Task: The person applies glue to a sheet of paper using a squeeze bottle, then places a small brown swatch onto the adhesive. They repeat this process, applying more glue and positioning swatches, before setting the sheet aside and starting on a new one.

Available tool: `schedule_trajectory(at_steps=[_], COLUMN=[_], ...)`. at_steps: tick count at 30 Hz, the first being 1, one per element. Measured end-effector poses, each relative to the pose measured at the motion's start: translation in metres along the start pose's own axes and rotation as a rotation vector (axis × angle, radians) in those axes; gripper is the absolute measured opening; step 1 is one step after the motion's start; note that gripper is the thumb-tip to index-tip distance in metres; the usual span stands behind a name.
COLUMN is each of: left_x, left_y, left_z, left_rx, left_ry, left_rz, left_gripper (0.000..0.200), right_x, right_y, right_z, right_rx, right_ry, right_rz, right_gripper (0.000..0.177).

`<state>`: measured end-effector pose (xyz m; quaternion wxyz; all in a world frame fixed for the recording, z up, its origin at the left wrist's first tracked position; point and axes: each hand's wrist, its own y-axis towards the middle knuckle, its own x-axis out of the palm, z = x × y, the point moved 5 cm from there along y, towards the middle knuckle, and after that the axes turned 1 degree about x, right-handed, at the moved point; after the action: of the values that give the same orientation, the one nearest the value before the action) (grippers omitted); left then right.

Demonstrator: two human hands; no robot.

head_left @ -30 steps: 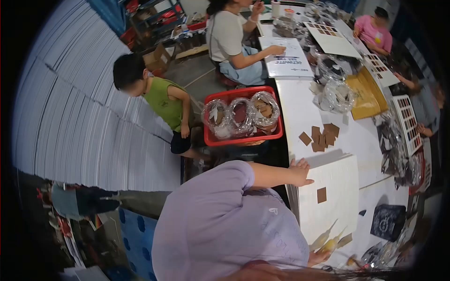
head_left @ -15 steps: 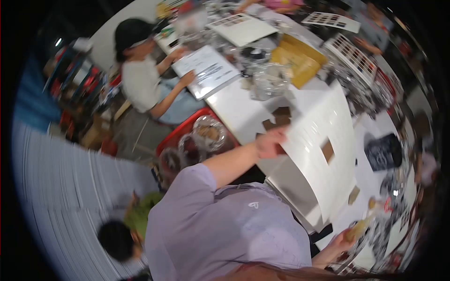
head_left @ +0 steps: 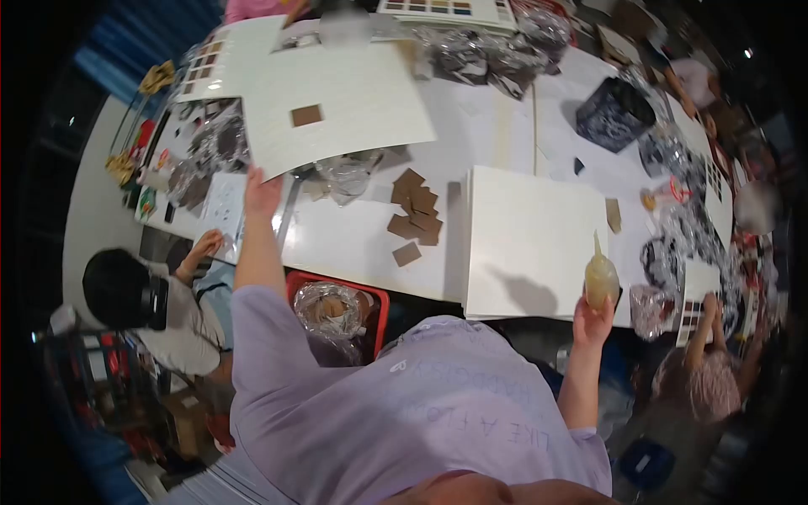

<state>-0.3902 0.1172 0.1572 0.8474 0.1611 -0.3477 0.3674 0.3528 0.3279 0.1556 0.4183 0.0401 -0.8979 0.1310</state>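
My left hand (head_left: 263, 194) is closed on the near corner of a large white sheet (head_left: 362, 101), held out over the far left of the table. One brown square (head_left: 307, 115) sits on that sheet. In my right hand (head_left: 594, 321) is a squeeze bottle (head_left: 600, 284) of yellowish liquid, its thin nozzle pointing up, above the near right edge of a stack of white sheets (head_left: 530, 227). Several loose brown squares (head_left: 417, 210) lie in a heap on the table, left of the stack.
Below the table edge stands a red crate (head_left: 383, 324) with plastic-wrapped contents. A dark bin (head_left: 614, 114) is at the back right. Plastic bags (head_left: 497, 59) and swatch boards (head_left: 454, 10) lie along the far side. Co-workers sit around, one (head_left: 181, 328) at the left.
My left hand has carried the white sheet from over the stack to the far left. The stack now shows a bare top sheet. The view has turned; the bottle stays in my right hand.
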Motion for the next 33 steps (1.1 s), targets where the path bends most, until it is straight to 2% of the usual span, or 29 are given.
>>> schedule_trajectory(at_steps=[3,5,8,10,11,12,13,14,15,17,20,22,23,24,25,27,28,31,33], left_x=[-0.056,-0.121,-0.085,-0.088,-0.064,-0.084,-0.047,-0.007,0.012,0.038,0.079,0.065,0.051,0.032,0.027,0.021,0.039,0.057,0.061], left_y=[0.015,0.024,-0.024,-0.055,-0.067,-0.082,-0.107,-0.13,-0.148,-0.164,-0.173,-0.168,-0.164,-0.161,-0.159,-0.158,-0.16,-0.161,-0.157], left_z=[0.014,0.017,0.016,-0.02,-0.059,-0.111,-0.16,-0.195,-0.224,-0.26,-0.263,-0.277,-0.284,-0.295,-0.296,-0.297,-0.291,-0.28,-0.278], left_rx=[-0.066,-0.1,0.081,0.455,0.411,0.525,0.195,-0.015,0.081,-0.042,-0.156,-0.373,-0.481,-0.391,-0.397,-0.415,-0.376,-0.682,-0.835], left_ry=[0.112,0.142,0.527,1.42,1.234,1.604,1.565,1.554,1.546,1.749,2.037,2.012,1.999,1.939,1.816,1.571,1.319,1.012,0.847], left_rz=[0.202,0.423,0.972,1.053,0.506,0.243,0.039,-0.292,-0.461,-0.443,-0.401,-0.438,-0.456,-0.525,-0.524,-0.509,-0.518,-0.326,-0.259], left_gripper=[0.028,0.032,0.031,0.036,0.034,0.033,0.032,0.033,0.029,0.03,0.032,0.033,0.034,0.04,0.04,0.041,0.035,0.02,0.023], right_x=[0.016,0.014,0.04,0.029,0.023,0.026,0.028,0.035,0.038,0.051,0.117,0.148,0.162,0.178,0.186,0.188,0.184,0.132,0.118], right_y=[-0.012,-0.026,-0.042,-0.041,-0.039,-0.035,-0.033,-0.03,-0.025,-0.014,-0.008,-0.003,0.0,0.003,0.008,0.023,0.033,0.082,0.093], right_z=[0.014,0.014,0.009,0.009,0.009,0.01,0.013,0.017,0.018,0.017,0.009,0.004,0.0,-0.001,0.001,0.005,0.007,0.037,0.06], right_rx=[0.077,0.094,-0.015,-0.087,-0.123,-0.216,-0.168,-0.128,-0.093,-0.208,-0.344,-0.468,-0.509,-0.551,-0.592,-0.698,-0.748,-0.465,-0.13], right_ry=[0.054,-0.106,-0.372,-0.677,-0.831,-0.949,-0.976,-1.0,-1.023,-1.273,-1.599,-1.929,-1.982,-2.031,-2.079,-1.937,-1.863,-1.391,-1.143], right_rz=[-0.059,0.054,0.097,0.106,0.106,0.012,0.033,0.052,0.071,-0.042,-0.28,-0.484,-0.519,-0.558,-0.596,-0.515,-0.483,-0.206,-0.07], right_gripper=[0.043,0.043,0.046,0.047,0.048,0.052,0.053,0.053,0.054,0.053,0.05,0.045,0.043,0.04,0.038,0.036,0.035,0.036,0.036])
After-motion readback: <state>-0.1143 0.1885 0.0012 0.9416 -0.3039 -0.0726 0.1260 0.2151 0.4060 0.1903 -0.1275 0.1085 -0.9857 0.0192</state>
